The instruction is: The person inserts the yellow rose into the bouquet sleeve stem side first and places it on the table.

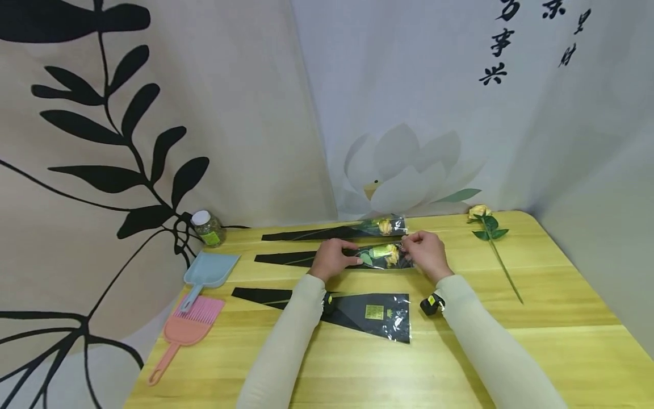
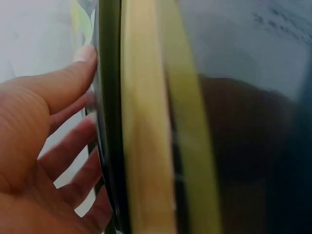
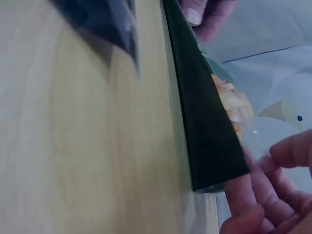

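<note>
A black-backed flower sleeve [image 1: 291,258] with a clear front holds a yellow rose [image 1: 392,255] in the middle of the table. My left hand [image 1: 329,259] holds this sleeve across its width, left of the bloom, with the thumb [image 2: 73,78] on the clear side. At the wide right end, my right hand [image 1: 426,257] pinches the clear film near the bloom; that film is close to the fingertips in the right wrist view. Behind lies another sleeve [image 1: 332,232] with a yellow rose in it. Nearer me is a flatter sleeve [image 1: 352,313] with a stem at its narrow end.
A loose yellow rose [image 1: 480,213] with leaves and a long stem lies at the right. On the left are a blue dustpan [image 1: 210,269], a pink dustpan [image 1: 186,329] and a white-lidded jar [image 1: 210,232]. A printed curtain [image 1: 245,113] stands behind the table.
</note>
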`<state>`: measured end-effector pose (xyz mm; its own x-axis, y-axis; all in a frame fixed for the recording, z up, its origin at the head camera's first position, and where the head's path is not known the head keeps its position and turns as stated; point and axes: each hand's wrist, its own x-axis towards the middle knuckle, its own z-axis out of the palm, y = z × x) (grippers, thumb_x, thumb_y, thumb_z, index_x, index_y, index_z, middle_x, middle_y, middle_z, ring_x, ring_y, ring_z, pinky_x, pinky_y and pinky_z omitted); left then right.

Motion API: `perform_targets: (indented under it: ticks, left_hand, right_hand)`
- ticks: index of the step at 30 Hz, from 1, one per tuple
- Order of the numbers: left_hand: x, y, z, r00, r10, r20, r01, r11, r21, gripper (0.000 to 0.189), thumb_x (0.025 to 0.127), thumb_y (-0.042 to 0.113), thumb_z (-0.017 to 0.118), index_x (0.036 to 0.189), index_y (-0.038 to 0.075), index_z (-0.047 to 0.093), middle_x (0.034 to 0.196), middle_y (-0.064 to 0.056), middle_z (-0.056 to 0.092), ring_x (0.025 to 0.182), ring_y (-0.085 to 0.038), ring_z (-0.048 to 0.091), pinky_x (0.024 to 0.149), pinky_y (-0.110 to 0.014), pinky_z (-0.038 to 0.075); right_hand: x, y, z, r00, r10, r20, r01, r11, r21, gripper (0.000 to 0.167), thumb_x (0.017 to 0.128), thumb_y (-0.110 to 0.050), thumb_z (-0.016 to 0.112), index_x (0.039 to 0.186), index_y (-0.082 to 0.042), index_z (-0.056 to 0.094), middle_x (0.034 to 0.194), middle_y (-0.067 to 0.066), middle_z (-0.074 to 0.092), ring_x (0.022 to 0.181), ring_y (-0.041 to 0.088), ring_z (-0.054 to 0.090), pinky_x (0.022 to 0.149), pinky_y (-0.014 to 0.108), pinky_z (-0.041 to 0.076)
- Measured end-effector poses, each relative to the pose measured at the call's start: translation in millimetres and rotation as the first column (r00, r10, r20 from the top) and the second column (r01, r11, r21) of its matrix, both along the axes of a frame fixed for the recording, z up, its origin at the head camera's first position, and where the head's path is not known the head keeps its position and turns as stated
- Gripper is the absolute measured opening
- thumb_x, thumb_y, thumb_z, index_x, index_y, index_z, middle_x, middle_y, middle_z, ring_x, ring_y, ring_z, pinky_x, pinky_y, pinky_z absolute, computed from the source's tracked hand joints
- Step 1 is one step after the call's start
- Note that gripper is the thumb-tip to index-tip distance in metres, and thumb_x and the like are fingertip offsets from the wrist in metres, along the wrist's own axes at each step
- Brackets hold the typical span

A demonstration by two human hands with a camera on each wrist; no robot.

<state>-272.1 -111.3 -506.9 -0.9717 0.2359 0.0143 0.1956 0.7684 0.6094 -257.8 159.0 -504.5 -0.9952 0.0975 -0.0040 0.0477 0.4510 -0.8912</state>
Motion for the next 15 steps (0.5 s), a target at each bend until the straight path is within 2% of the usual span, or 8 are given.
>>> perform_targets:
  ticks: [5,9,15]
  left_hand:
    - [-1.4,-1.4,2.3,1.0,0.002,0.021,-0.002,1.0,0.003,0.037,0.091,0.034,0.086,0.125,0.021,0.081,0.134,-0.004,0.075,0.129,-0.03,0.067,0.107,-0.05,0.056]
    - [-0.5,-1.5,3.3,1.0,0.007,0.027,-0.008,1.0,0.012,0.037,0.091,0.035,0.086,0.124,0.019,0.081,0.134,-0.006,0.075,0.13,-0.032,0.066,0.108,-0.052,0.055]
    - [0.6,-3.8,1.6,0.999,0.016,0.049,-0.017,1.0,0.021,0.038,0.091,0.036,0.086,0.124,0.018,0.08,0.137,-0.008,0.073,0.133,-0.033,0.064,0.11,-0.052,0.054]
  right_hand:
    - [-1.5,0.9,1.4,1.0,0.017,0.001,-0.017,1.0,-0.01,0.027,0.104,-0.022,0.059,0.111,0.0,0.073,0.103,0.017,0.078,0.074,0.017,0.071,0.059,0.027,0.055]
    - [-0.4,1.8,0.9,1.0,0.012,0.014,-0.012,1.0,-0.02,0.03,0.108,-0.025,0.055,0.113,0.0,0.072,0.103,0.016,0.078,0.078,0.019,0.069,0.061,0.028,0.055]
    - [3.3,4.0,-0.8,0.999,-0.009,0.047,0.011,0.999,-0.042,0.035,0.109,-0.032,0.057,0.114,-0.001,0.072,0.104,0.014,0.079,0.084,0.022,0.073,0.068,0.027,0.058]
